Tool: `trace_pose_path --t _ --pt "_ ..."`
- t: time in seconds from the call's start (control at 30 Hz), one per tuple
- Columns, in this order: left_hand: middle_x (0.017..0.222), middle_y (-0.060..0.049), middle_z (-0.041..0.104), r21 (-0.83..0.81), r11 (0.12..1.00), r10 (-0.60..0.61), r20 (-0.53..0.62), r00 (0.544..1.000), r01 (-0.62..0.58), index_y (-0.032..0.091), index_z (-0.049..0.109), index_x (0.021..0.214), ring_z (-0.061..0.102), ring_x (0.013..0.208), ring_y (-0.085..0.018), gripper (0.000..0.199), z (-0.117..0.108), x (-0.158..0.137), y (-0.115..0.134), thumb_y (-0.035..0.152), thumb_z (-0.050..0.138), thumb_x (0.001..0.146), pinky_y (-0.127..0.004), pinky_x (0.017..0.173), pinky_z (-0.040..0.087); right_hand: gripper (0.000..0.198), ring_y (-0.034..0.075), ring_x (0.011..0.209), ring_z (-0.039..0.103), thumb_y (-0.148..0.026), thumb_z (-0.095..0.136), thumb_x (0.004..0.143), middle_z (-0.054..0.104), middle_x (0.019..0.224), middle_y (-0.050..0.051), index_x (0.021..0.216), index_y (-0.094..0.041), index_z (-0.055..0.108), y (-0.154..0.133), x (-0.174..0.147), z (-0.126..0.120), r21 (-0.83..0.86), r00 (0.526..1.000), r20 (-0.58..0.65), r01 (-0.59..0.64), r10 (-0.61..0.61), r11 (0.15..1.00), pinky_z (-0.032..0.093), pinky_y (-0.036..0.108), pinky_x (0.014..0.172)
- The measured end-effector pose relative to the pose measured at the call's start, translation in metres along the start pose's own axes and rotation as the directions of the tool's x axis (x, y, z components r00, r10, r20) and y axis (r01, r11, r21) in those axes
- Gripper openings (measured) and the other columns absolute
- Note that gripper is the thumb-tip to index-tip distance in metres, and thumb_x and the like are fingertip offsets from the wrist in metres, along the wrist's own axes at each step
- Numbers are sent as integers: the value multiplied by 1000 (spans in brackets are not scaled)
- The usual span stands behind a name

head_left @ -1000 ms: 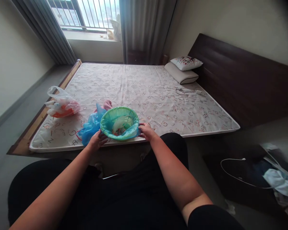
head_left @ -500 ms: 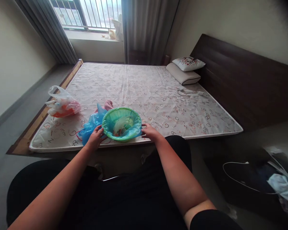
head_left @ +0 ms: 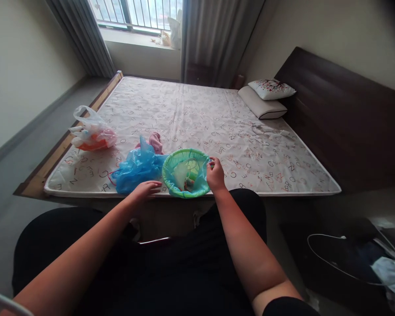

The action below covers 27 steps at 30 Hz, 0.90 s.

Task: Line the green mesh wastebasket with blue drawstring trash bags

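Note:
A green basket-like bin lined with a thin blue-green plastic bag is at the near edge of the mattress, slightly tilted. Inside it lie a whitish plastic piece and small coloured bits that I cannot make out. My right hand grips the bin's right rim, fingers closed over the liner. To the left of the bin, my left hand is apart from it, fingers stretched out and holding nothing. Just beyond that hand sits a crumpled blue plastic bag with a red string, and a pink cloth lies behind it.
The letter-printed mattress fills the middle. A clear plastic bag with red and pink contents stands at its left. Pillows lie by the dark headboard. A white cable and pale cloth are at lower right.
My left hand has come off the bin's left side. The bin has shifted right with my right hand, which now grips its rim, and more of the blue bag shows. The view has shifted a little.

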<state>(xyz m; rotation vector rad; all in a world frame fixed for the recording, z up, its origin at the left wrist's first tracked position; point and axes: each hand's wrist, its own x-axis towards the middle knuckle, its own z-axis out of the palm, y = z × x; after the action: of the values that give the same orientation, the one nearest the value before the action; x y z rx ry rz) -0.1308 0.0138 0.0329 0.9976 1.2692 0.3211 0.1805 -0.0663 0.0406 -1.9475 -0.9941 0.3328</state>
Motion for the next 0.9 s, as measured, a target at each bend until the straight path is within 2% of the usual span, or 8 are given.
trace_pose_path --t 0.1,0.17,0.27,0.4,0.53,0.63,0.77,0.9 --pt "144 -16 70 -172 985 -12 -106 994 -7 22 76 115 76 109 -29 51 -10 13 1 27 87 66 -33 75 59 40 28 107 67 -19 47 97 67 121 17 134 -16 62 1 1 -4 -174 997 -4 -82 83 981 51 40 95" --pt "146 -17 69 -213 977 -10 -107 994 -13 22 73 117 78 105 -28 53 -12 20 -1 25 88 66 -33 76 60 47 32 110 68 -28 55 97 61 134 22 142 -15 57 4 2 -10 -311 984 -14 -174 179 934 52 42 95" --pt "144 -17 70 -183 983 2 -26 1000 -7 22 74 118 77 108 -29 52 -7 25 -7 29 91 69 -31 75 60 63 38 114 69 -38 67 93 60 137 28 148 -12 52 15 6 -20 -496 940 60 -263 335 827 52 46 96" --pt "144 -16 70 -128 992 -11 96 995 23 21 75 123 73 121 -33 58 5 22 -15 35 95 70 -31 76 60 43 38 114 71 -23 55 95 72 119 25 136 -11 62 32 12 -23 -601 879 199 -240 434 762 52 47 98" --pt "147 -16 68 -316 944 -33 201 979 96 24 71 129 72 122 -34 61 10 15 -17 40 92 75 -36 80 61 36 35 111 71 -28 55 90 76 111 18 121 -17 69 47 13 -16 -440 917 208 -222 339 870 54 43 96" --pt "142 -15 70 -403 912 -33 133 991 84 23 70 121 73 116 -31 49 7 14 -14 44 88 80 -37 81 61 33 32 102 72 -39 57 83 77 103 13 107 -19 70 55 12 -12 -210 934 223 -234 279 949 56 39 89" --pt "122 -12 75 -405 911 73 -28 997 -78 22 74 108 72 106 -24 41 -2 15 -5 49 87 81 -31 80 57 39 28 91 73 -50 62 77 78 99 8 103 -22 67 57 9 -5 131 929 293 -275 228 952 58 36 78" --pt "100 -10 74 -285 914 264 -121 957 -288 18 78 101 68 89 -20 54 -12 13 3 64 87 74 -29 74 51 48 28 95 74 -55 72 74 79 105 8 109 -24 66 51 7 0 318 913 355 -318 198 893 61 37 80"
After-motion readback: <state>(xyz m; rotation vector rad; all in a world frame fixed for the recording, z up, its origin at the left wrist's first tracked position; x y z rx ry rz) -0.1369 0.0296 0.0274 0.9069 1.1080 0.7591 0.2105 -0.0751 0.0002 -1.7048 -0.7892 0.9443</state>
